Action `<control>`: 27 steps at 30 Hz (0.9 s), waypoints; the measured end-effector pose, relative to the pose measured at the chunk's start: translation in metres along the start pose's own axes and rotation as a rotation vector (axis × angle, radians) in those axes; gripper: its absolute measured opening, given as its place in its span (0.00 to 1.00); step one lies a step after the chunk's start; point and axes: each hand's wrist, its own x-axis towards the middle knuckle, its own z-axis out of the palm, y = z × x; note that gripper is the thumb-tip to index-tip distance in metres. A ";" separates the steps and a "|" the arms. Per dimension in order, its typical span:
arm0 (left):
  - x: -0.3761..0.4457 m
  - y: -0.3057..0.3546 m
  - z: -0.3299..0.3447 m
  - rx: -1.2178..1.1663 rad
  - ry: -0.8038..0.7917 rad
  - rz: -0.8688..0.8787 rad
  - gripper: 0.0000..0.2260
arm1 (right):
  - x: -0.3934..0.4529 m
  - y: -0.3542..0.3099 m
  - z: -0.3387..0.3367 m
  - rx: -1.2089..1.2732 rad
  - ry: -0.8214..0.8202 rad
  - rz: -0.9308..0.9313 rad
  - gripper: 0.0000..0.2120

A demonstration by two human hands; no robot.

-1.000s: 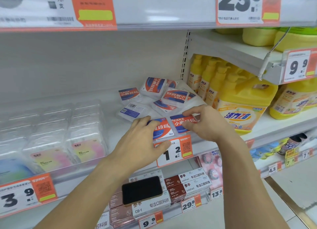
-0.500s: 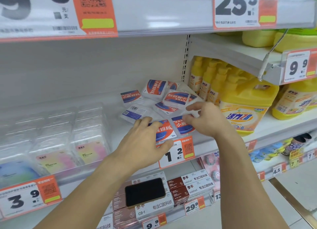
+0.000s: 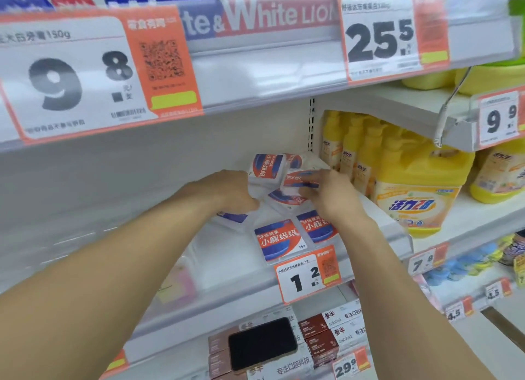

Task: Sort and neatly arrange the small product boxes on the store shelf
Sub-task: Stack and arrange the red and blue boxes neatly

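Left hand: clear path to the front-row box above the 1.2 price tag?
Probably yes. The left hand sits just behind and left of that front box, whose top is uncovered with bare shelf beside it. The right hand is busy on the pile behind.

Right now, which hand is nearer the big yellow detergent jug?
Right. The right hand is on the loose small boxes, just left of the jug. The left hand is farther left, across the pile.
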 end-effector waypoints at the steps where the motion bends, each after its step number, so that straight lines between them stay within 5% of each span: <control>1: 0.005 -0.002 0.004 0.003 -0.032 -0.031 0.34 | -0.001 0.000 -0.001 0.044 0.017 -0.009 0.15; 4: 0.010 -0.003 0.016 0.025 -0.139 -0.055 0.39 | -0.002 0.005 -0.008 0.075 0.092 -0.037 0.15; 12: 0.024 -0.005 0.022 -0.012 -0.161 -0.065 0.32 | -0.007 0.009 -0.056 -0.030 0.285 -0.005 0.11; 17: 0.026 0.011 0.025 -0.018 -0.014 0.069 0.26 | -0.005 0.015 -0.051 -0.030 0.222 0.077 0.14; 21: 0.038 0.042 0.030 -0.085 0.072 0.262 0.32 | 0.003 0.027 -0.037 -0.024 0.150 0.172 0.17; 27: 0.063 0.042 0.038 -0.019 0.043 0.179 0.26 | 0.008 0.035 -0.021 0.033 0.117 0.188 0.10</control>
